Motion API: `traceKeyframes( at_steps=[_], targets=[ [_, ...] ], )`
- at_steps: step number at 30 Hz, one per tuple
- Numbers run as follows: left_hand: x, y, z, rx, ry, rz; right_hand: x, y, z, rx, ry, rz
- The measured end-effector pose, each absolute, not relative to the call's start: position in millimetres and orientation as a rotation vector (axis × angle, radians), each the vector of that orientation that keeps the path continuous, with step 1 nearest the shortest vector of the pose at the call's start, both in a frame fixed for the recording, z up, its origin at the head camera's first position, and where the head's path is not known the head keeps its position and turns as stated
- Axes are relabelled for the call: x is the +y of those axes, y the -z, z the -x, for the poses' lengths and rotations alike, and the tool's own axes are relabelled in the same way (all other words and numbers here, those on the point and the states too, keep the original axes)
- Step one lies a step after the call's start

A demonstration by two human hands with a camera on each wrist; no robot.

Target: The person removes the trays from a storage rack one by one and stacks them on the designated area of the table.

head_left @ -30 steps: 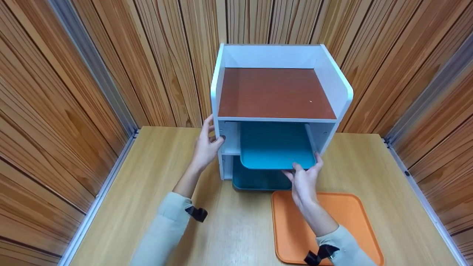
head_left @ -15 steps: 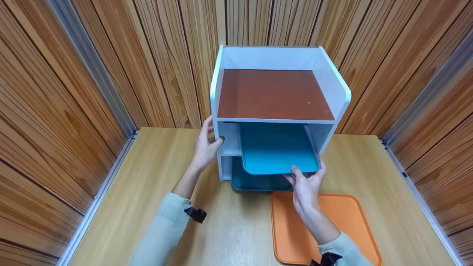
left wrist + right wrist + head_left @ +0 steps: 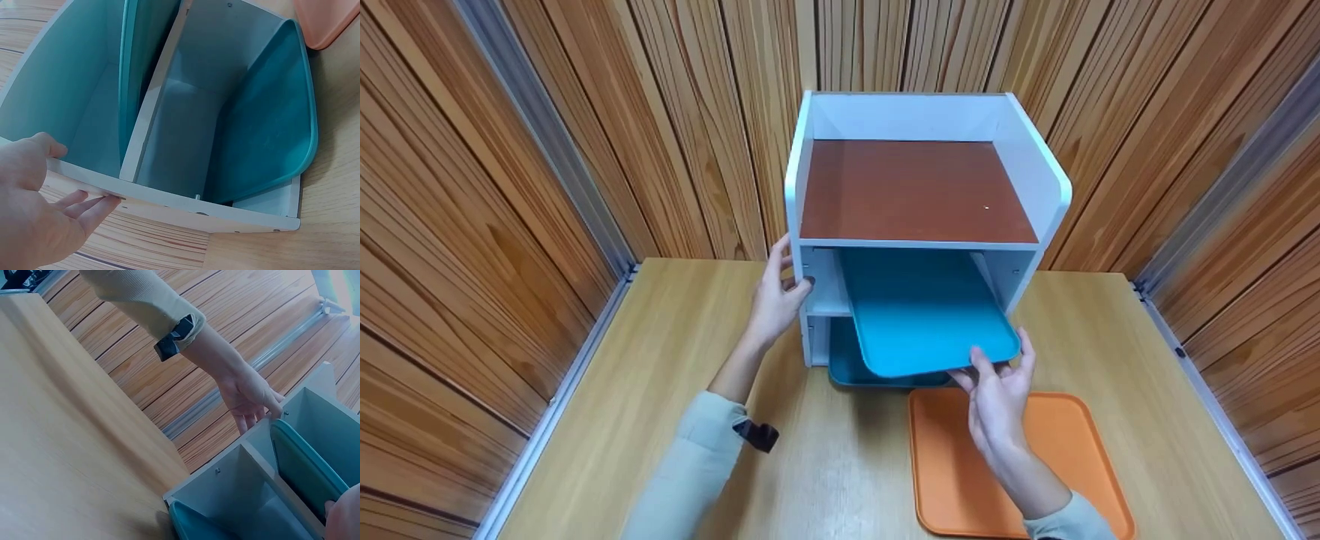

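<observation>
A white shelf unit (image 3: 915,187) with a brown top board stands on the table. My left hand (image 3: 778,300) grips its left side panel, the thumb inside the front edge and the fingers outside, as the left wrist view also shows. From the middle compartment a blue tray (image 3: 934,322) sticks out, turned a little so its front points right. My right hand (image 3: 1001,409) holds this tray at its front right corner, thumb on the rim and fingers beneath. A second, darker teal tray (image 3: 270,112) lies in the bottom compartment, its front part jutting out.
An orange tray (image 3: 952,480) lies flat on the wooden table (image 3: 825,480) at the front right, partly under my right forearm. Wood-patterned walls (image 3: 682,135) enclose the table at the back and both sides, with metal rails along the side edges.
My right hand has drawn the blue tray further out of the middle compartment, towards me and slightly right, and the tray has turned a little. My left hand keeps its hold on the panel.
</observation>
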State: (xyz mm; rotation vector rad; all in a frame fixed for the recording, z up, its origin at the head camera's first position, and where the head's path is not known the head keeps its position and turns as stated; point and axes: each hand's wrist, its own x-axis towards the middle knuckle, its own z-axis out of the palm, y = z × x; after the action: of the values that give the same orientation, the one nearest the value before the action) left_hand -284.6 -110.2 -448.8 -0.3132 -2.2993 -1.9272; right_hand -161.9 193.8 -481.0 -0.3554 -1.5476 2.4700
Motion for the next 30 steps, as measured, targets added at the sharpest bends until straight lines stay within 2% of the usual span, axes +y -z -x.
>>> traceKeyframes(
  at_steps=[15,30],
  targets=[
    [-109.7,449.2,285.2,-2.319,1.952,0.284,220.0,486.0,139.3,-1.602,-2.408,0.418],
    [-110.6,450.4,286.3,-2.299,1.959,0.328,266.1,486.8,135.4,-1.672,-2.479,0.438]
  ],
)
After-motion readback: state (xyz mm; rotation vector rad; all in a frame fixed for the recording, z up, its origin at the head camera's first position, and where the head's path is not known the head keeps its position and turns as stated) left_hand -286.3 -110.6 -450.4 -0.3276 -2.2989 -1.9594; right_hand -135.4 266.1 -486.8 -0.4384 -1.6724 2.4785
